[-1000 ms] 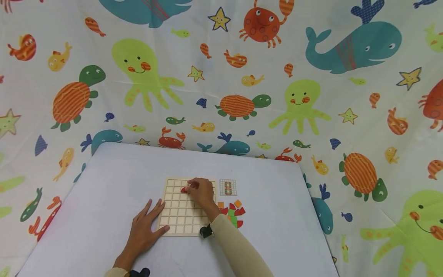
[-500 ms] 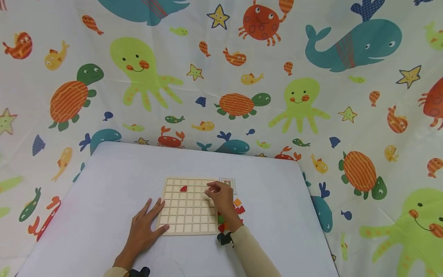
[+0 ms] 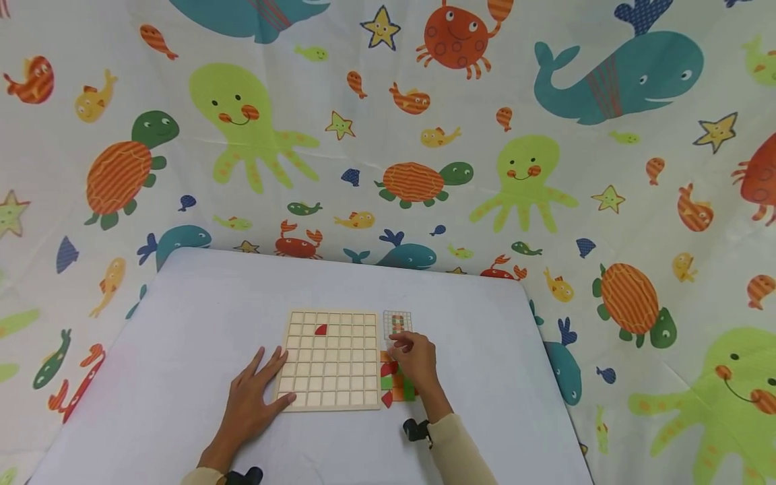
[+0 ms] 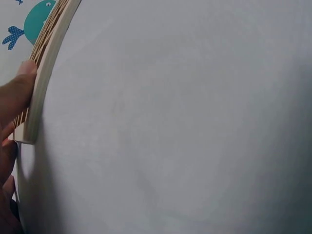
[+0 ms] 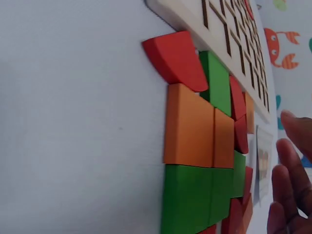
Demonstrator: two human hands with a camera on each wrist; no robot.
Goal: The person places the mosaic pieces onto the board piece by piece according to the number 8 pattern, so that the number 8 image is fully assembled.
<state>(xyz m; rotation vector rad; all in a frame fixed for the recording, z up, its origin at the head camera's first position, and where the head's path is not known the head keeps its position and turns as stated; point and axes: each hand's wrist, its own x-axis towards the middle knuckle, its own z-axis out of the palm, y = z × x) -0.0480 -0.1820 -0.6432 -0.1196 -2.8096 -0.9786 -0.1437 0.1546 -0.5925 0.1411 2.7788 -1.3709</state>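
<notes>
- One pale wooden grid board [image 3: 330, 360], square and cut into small square cells, lies flat near the middle of the white tabletop [image 3: 200, 316].
- One red quarter-round wooden tile [image 3: 321, 330] sits in a cell of the board's second row from the far edge; every other cell in view is bare.
- One cluster of loose wooden tiles [image 3: 395, 387] in red, orange and green lies just beside the board's right edge; the right wrist view shows them packed edge to edge, with a red curved tile [image 5: 176, 59] at the near end touching the board's side, but the full count is hidden under the hand.
- One small printed pattern card [image 3: 397, 325] lies just beyond the tiles, by the board's far right corner.
- The right hand [image 3: 413, 364] hovers over the tile cluster with fingers loosely bent and holding nothing that shows; it covers part of the pile.
- The left hand [image 3: 254, 397] lies flat on the tabletop, fingers spread and straight, fingertips [image 4: 22, 80] pressed against the board's near left edge.
- A sea-creature print cloth [image 3: 388, 135] hangs behind and around the tabletop.
</notes>
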